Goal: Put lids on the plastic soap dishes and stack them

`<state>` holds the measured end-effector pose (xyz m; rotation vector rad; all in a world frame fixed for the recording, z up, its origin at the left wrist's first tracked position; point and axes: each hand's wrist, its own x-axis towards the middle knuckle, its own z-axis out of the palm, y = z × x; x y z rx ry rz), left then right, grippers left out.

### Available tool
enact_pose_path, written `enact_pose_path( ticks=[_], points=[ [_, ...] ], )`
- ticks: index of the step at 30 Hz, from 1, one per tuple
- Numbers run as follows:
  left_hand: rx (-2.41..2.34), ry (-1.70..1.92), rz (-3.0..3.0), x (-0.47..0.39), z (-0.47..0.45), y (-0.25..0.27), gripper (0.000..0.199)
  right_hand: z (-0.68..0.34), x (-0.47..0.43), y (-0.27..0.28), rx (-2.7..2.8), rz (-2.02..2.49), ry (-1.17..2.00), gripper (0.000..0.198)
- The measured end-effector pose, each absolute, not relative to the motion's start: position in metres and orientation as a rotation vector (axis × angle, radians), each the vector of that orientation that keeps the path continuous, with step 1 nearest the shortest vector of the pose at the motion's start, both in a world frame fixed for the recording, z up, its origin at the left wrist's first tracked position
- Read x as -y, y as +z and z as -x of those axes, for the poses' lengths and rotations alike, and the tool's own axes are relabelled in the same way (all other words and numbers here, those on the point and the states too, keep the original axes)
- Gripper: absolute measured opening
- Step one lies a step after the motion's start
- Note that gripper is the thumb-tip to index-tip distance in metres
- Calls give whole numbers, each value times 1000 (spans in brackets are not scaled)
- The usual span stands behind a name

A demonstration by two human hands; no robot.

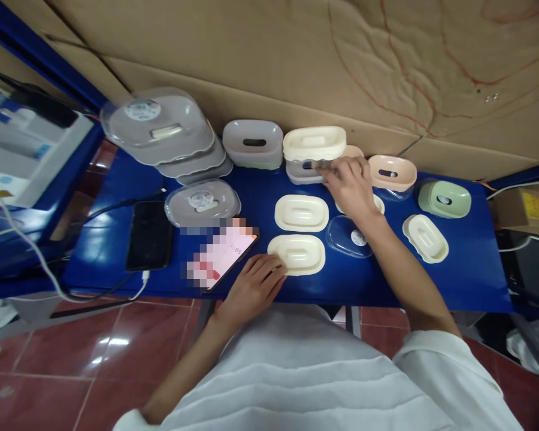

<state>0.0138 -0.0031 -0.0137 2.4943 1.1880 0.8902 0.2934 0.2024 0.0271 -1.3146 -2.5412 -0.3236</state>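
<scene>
Left hand [256, 284] is at 7 o'clock on the blue table [476, 275], fingers together over the near cream dish [303, 254] at 6, probably steadying it; can't tell if the thumb's pinching. Right hand [350, 182] is at 1, by the grey container [299, 173] at 12, fingertips too blurry to call, wrist hiding another cream dish [378, 205].

Blurred left edge, glare on floor tiles [112, 347]

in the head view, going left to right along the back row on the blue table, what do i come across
Tall grey stack → grey container with a slot → cream-topped stack → right hand → peach container → green container.
</scene>
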Motion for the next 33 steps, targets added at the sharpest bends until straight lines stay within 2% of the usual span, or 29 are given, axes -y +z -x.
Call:
enact_pose_path(
  ticks=[3,9,16,23,33],
  points=[
    [-1180,879,-2490,2,-14,-13,20,-305,-194,45,2553,1268,-182,35],
    [-1190,885,-2509,3,-13,-13,21,-313,-120,65,2542,1172,146,40],
    [-1351,971,-2550,8,-8,-12,56,-293,-23,25,2542,1036,165,35],
    [-1178,858,-2601,1,-5,-6,36,-292,-6,-3,2611,990,154,46],
    [-1126,851,-2602,6,-2,-13,42,-292,1,-11,2628,893,64,53]
  ],
)
